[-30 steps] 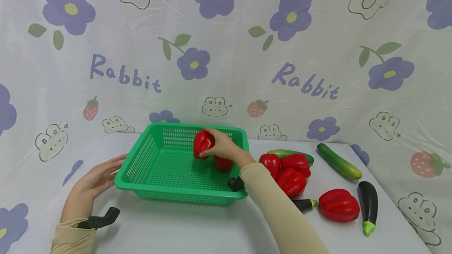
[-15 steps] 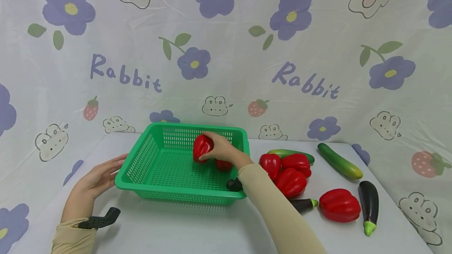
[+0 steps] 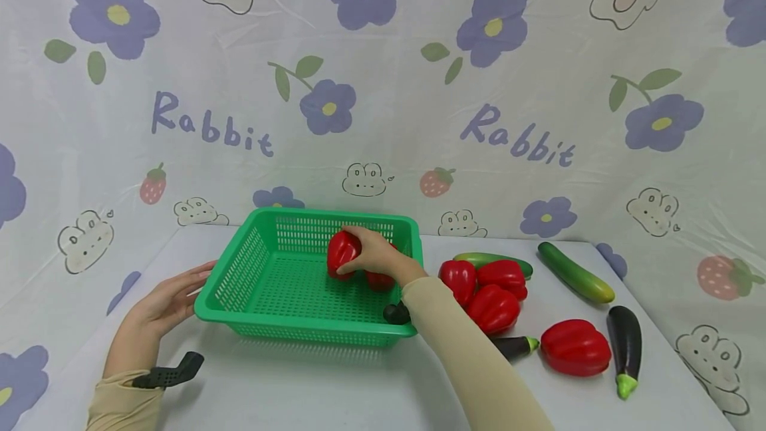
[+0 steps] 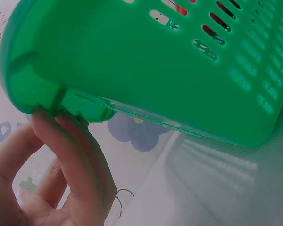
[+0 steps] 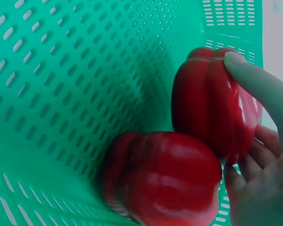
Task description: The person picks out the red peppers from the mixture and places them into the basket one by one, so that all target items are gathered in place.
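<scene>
Where the right hand (image 3: pixel 380 255) grips, a red pepper (image 3: pixel 340 253) sits within it.

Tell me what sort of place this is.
Probably a staged tabletop recording spot: a flower-and-rabbit cloth hangs behind a white tabletop bearing a green basket, and black wrist-worn devices are in view.

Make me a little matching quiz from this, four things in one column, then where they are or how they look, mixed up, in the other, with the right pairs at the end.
Things:
1. basket
2. left hand
3. eggplants
4. right hand

Places, colours, states:
A. dark, with green stem ends
B. gripping a red pepper
C. green, with slotted walls
D. at the basket's outer left side

Pairs: 1-C, 2-D, 3-A, 4-B
</scene>
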Demonstrator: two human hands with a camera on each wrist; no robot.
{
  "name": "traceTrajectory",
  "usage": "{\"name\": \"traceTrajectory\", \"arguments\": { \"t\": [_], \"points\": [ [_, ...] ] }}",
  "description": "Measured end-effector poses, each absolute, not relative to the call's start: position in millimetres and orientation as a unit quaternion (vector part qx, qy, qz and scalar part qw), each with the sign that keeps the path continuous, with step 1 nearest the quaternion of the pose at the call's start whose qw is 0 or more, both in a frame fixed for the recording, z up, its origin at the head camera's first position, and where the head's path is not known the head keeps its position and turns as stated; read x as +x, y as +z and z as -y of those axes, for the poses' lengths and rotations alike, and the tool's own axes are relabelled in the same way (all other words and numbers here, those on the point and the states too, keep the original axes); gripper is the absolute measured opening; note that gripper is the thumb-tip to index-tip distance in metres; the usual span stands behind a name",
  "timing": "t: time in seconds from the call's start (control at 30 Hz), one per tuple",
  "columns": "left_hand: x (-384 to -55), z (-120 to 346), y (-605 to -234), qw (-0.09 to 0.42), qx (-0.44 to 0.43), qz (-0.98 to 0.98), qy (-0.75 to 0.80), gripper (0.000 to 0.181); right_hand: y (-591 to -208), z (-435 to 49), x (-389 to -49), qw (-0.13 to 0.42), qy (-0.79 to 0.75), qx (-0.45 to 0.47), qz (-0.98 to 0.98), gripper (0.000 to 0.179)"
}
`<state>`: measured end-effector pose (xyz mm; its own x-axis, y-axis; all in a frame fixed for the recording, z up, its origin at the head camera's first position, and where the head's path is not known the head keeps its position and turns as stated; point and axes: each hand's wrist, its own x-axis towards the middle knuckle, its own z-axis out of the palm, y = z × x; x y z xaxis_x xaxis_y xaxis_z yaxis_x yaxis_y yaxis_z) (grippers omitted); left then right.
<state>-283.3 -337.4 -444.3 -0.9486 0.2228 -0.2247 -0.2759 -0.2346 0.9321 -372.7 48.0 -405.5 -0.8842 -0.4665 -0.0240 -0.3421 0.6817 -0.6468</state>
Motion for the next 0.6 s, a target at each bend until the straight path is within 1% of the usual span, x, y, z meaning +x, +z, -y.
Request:
{"name": "traceTrajectory", "arguments": {
  "t": [0.6],
  "points": [
    [-283.7, 336.0, -442.1, 0.165, -0.024, -0.583, 0.795, 0.028, -404.5, -43.9, -372.6, 0.102, -0.319, -0.227, -0.914, 0.084]
  ]
}}
